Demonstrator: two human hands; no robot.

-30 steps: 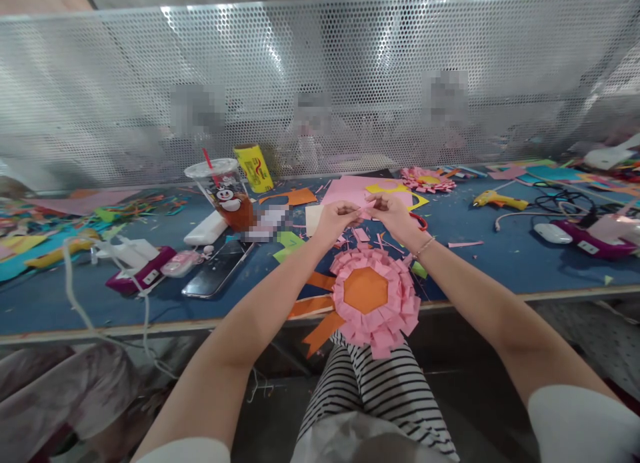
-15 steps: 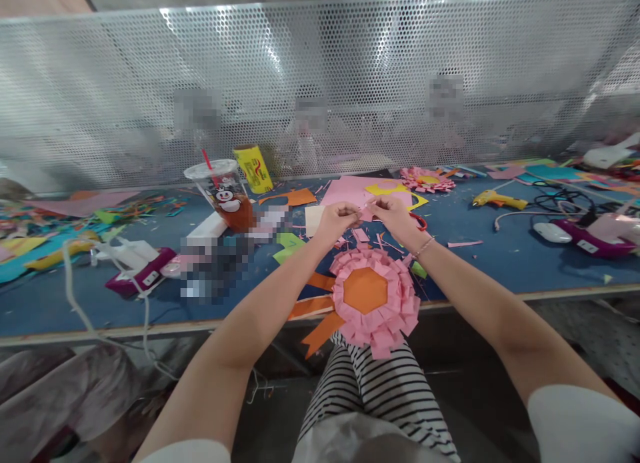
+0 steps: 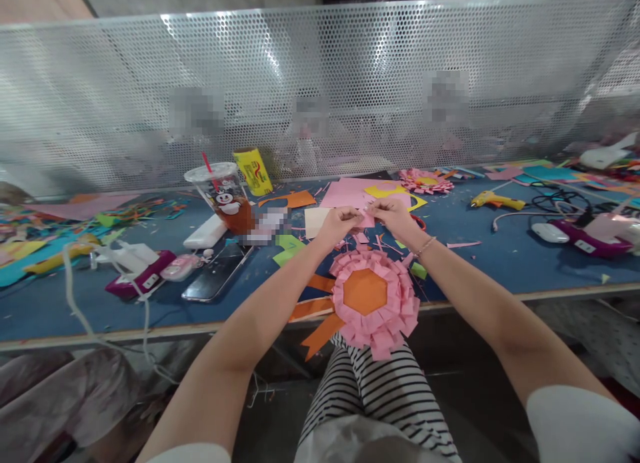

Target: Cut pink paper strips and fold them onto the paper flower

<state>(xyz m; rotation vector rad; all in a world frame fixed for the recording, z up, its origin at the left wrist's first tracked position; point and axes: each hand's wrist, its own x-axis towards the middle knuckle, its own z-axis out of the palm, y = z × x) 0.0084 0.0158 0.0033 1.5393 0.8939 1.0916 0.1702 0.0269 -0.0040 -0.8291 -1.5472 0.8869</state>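
My left hand [image 3: 341,223] and my right hand [image 3: 394,217] face each other over the table, fingertips closed in a pinch. Between them is a small piece of pink paper [image 3: 369,217], partly covered by the fingers. Just below, a pink paper rosette [image 3: 400,283] with an orange hexagon centre [image 3: 365,292] overhangs the table's front edge. Orange paper tails [image 3: 320,333] stick out on its left. Behind my hands lie a pink sheet [image 3: 343,191] and a cut yellow sheet [image 3: 417,201]. Red-handled scissors [image 3: 419,223], mostly hidden, are beside my right hand.
Left of my arms are a drink cup [image 3: 225,196], a phone [image 3: 217,273] and a purple power strip [image 3: 140,276]. A yellow glue gun [image 3: 497,201] and another purple strip [image 3: 590,239] lie right. A perforated metal screen [image 3: 350,83] rises behind; a seated person's legs [image 3: 65,396] show left.
My hands stay almost in place, still pinching by the pink paper, with slight finger movement. The rosette has not visibly moved.
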